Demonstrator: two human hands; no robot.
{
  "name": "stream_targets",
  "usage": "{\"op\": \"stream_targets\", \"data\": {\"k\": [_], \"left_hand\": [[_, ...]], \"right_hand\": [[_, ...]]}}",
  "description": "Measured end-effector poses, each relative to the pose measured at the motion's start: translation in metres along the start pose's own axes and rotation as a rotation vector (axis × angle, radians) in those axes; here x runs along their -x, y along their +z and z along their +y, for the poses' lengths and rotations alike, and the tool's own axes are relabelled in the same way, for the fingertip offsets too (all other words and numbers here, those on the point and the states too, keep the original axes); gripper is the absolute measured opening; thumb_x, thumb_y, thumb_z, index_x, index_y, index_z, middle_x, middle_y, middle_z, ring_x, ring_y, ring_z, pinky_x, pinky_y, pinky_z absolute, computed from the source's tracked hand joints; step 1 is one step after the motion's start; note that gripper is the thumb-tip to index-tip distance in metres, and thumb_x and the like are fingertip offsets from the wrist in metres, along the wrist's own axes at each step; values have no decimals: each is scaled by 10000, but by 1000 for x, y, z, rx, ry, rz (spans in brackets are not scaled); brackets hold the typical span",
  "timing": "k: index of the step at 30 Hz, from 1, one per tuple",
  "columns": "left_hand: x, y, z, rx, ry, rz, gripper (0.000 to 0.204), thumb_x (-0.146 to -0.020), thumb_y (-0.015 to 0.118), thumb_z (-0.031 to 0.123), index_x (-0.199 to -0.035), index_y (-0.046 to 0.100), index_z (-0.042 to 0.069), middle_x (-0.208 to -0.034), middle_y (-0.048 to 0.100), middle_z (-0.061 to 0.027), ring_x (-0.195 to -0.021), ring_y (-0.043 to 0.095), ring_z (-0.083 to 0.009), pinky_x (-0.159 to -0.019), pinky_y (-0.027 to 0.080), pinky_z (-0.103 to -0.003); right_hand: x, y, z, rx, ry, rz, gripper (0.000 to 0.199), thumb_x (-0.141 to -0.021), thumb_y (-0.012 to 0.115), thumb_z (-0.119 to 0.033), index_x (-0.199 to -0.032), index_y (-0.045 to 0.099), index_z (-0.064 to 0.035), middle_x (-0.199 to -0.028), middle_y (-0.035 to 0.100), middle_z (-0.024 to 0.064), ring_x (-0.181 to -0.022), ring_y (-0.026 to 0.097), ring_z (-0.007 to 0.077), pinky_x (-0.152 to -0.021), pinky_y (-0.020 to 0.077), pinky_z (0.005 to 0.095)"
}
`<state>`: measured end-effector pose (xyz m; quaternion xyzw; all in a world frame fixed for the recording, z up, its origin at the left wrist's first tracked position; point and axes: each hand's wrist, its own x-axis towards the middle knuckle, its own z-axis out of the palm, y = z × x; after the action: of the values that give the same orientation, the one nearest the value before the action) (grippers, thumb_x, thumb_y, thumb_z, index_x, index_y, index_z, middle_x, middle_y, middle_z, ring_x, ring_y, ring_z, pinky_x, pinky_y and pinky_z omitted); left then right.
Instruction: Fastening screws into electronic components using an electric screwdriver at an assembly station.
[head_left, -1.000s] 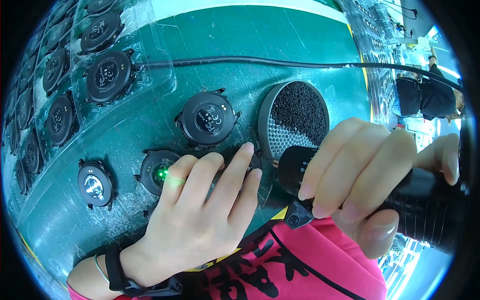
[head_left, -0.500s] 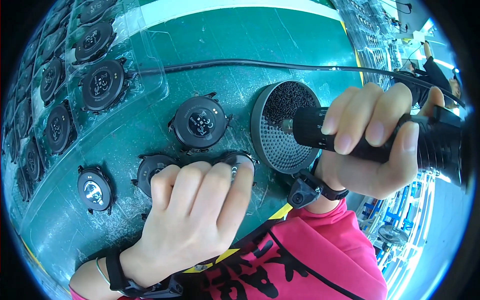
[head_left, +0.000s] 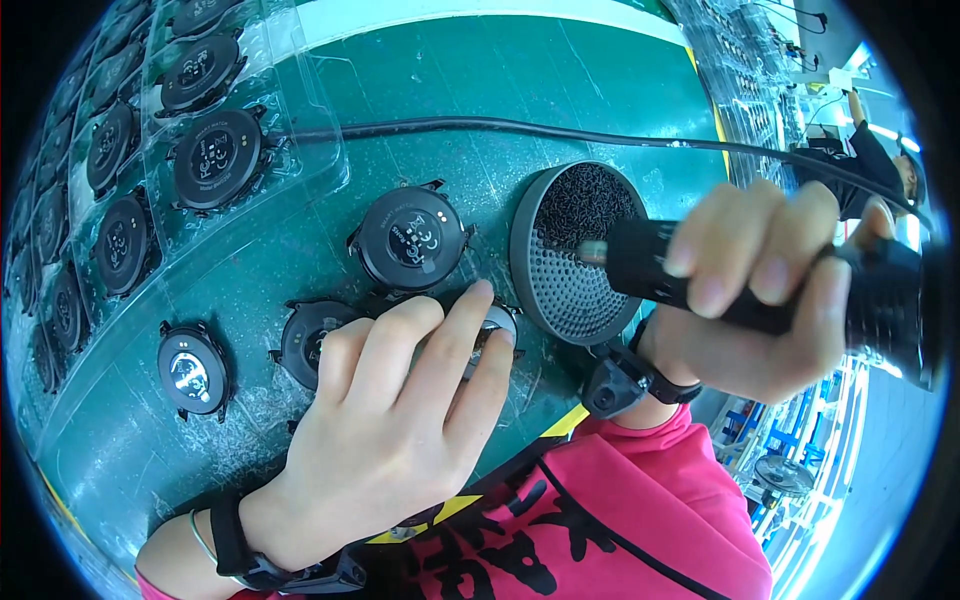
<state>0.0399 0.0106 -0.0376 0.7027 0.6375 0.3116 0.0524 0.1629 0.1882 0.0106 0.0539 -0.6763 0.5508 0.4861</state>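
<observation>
My right hand (head_left: 755, 290) is wrapped round a black electric screwdriver (head_left: 640, 262), its metal tip pointing left over a round grey screw tray (head_left: 520, 250). Small black screws (head_left: 585, 205) fill the far part of this tray, above a perforated plate. My left hand (head_left: 390, 430) reaches over the near row of round black watch cases. Its fingers are stretched and apart, two of them resting at a watch case (head_left: 493, 338) that they partly cover. Another watch case (head_left: 312, 343) lies beside the knuckles, partly hidden. Beyond them sits a third watch case (head_left: 410, 238), back side up.
One more watch case (head_left: 193, 370) with a shiny back lies at the left. Clear plastic trays (head_left: 300, 130) hold several more cases. A black cable (head_left: 480, 124) crosses the green mat (head_left: 440, 75). Far right, a person in dark clothing (head_left: 865, 165) stands in the background.
My left hand's fingers have spread, showing more of the watch case under them. The screwdriver and my right hand have shifted slightly right and are blurred. The whole view has moved a little.
</observation>
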Motion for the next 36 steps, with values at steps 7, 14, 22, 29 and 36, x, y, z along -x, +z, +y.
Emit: {"op": "stream_targets", "data": {"k": [7, 14, 22, 29, 36], "left_hand": [[2, -2, -1, -15, 8, -5, 372, -668, 710, 75, -1038, 705, 32, -1234, 627, -154, -932, 538, -263, -763, 406, -377], [0, -3, 0, 13, -9, -20, 403, -674, 750, 97, -1069, 694, 37, -1226, 611, -156, -939, 543, -280, -754, 416, -391], [5, -1, 0, 53, -66, -12, 474, -661, 806, 109, -1113, 676, 48, -1207, 576, -155, -954, 554, -306, -751, 427, -407], [4, 0, 0, 69, -67, -3, 484, -648, 811, 105, -1110, 678, 51, -1197, 578, -150, -948, 558, -306, -747, 427, -410], [2, -2, 2, 61, -75, -17, 485, -638, 813, 107, -1102, 685, 49, -1188, 582, -151, -933, 559, -302, -742, 428, -410]], "right_hand": [[-3, 2, -20, -118, 102, -155, 419, -953, 486, -140, -1334, 391, 5, -790, 530, 73, -531, 557, 162, -521, 523, 325], [-5, 11, -31, 58, 268, -153, 467, -945, 508, -128, -1362, 346, 4, -774, 531, 65, -534, 580, 152, -500, 524, 291], [8, 18, -36, 13, 169, -164, 490, -909, 582, -118, -1314, 331, -5, -782, 560, 72, -506, 595, 162, -464, 525, 275], [17, 24, -28, 63, 109, -19, 489, -904, 600, -120, -1290, 323, -1, -759, 566, 80, -493, 599, 166, -447, 525, 267], [17, 24, -31, 80, 138, -49, 490, -912, 609, -118, -1295, 322, -13, -753, 567, 74, -484, 598, 160, -441, 530, 266]]}}
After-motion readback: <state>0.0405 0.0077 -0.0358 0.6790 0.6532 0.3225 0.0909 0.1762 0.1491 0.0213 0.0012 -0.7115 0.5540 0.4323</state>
